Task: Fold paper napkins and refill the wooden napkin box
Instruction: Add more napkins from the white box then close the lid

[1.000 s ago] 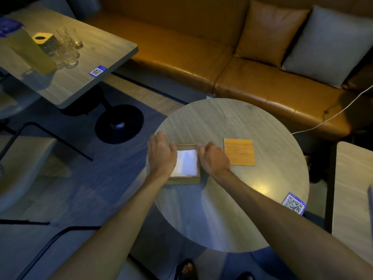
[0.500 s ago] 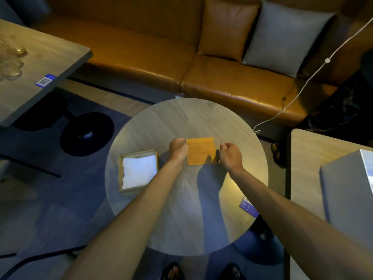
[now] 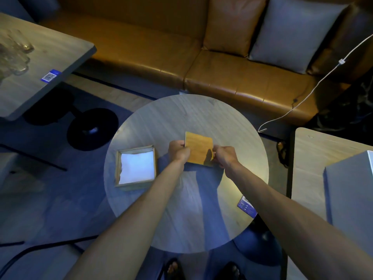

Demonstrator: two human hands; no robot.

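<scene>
Gripping the wooden lid (image 3: 198,148) by opposite edges, we kept left hand (image 3: 178,152) and right hand (image 3: 225,157) curled on it; napkin box (image 3: 135,185), napkins (image 3: 137,167) inside, sat just left on the counter (image 3: 191,118).

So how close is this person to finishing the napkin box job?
Nearly there, it seems. Done: the wooden box on the round table already holds a stack of white napkins. In hand: the left hand and right hand grip opposite edges of a wooden square, probably the lid, beside the box. Left: setting it on the box, which is open on top.
</scene>
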